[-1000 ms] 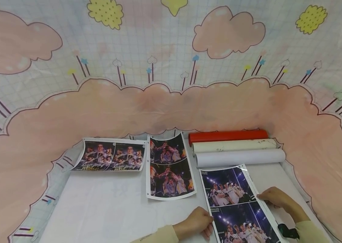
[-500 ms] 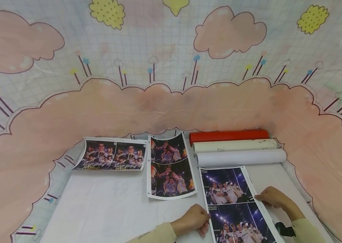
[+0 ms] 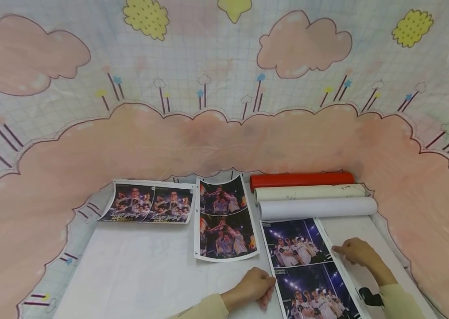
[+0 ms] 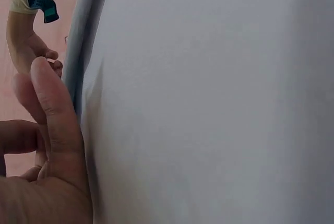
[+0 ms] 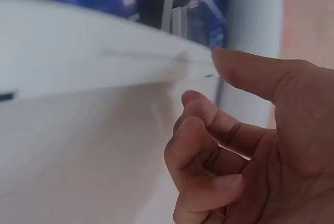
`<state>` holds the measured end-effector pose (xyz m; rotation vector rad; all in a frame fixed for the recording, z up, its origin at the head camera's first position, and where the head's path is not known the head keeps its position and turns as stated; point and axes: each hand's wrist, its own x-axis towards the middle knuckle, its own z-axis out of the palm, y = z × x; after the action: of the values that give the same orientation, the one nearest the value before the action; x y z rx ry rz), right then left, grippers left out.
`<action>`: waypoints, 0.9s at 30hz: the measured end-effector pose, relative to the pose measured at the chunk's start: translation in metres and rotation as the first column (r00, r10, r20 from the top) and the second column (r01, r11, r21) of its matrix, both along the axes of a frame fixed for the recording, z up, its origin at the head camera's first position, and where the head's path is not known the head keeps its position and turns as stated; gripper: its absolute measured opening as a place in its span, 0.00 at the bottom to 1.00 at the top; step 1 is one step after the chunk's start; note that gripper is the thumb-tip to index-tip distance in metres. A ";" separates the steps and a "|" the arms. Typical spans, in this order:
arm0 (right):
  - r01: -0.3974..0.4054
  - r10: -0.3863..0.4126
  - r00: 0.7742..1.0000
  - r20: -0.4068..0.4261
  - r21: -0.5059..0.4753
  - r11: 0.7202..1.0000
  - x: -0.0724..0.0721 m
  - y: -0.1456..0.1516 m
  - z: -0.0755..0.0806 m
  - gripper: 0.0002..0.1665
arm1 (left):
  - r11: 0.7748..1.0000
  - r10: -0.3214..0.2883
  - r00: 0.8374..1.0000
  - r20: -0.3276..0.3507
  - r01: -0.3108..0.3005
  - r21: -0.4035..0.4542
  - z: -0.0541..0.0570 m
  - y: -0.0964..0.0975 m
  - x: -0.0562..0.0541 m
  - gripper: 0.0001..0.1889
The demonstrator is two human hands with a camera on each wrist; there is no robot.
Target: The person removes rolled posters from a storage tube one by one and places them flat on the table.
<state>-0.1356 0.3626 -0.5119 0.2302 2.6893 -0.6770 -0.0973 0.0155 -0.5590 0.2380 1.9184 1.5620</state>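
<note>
A glossy photo sheet (image 3: pixel 308 270) with two stacked group pictures lies at the right of the white tabletop, its top end close against a white roll (image 3: pixel 318 208). My left hand (image 3: pixel 251 285) pinches its left edge in the head view, fingers bent. On the opposite edge, my right hand (image 3: pixel 358 252) holds the sheet between thumb and forefinger. The right wrist view shows the thumb (image 5: pixel 240 67) at the white margin, the other fingers curled loosely below. In the left wrist view the left fingers (image 4: pixel 55 109) show, while the sheet's pictures are hidden.
Two more photo sheets, one upright in the middle (image 3: pixel 226 221) and one sideways (image 3: pixel 149 201) at the back left, lie with curling edges. Behind the white roll are a cream roll (image 3: pixel 310 192) and a red roll (image 3: pixel 302 179). A cloud-printed cloth (image 3: pixel 208 141) surrounds the white tabletop (image 3: pixel 141 266).
The photo sheet has shifted slightly left and its top end now sits closer under the white roll. My right hand has moved a little up and left along with it.
</note>
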 end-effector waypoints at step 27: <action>-0.251 0.173 0.793 -0.583 -0.054 0.967 -0.042 -0.136 0.031 0.13 | 0.997 0.033 0.948 -0.316 -0.052 -0.052 0.049 -0.095 -0.024 0.13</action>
<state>-0.1777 0.2271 -0.4804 -0.3770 3.1453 -0.9706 -0.1211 -0.0791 -0.5105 0.4463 2.2243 1.5664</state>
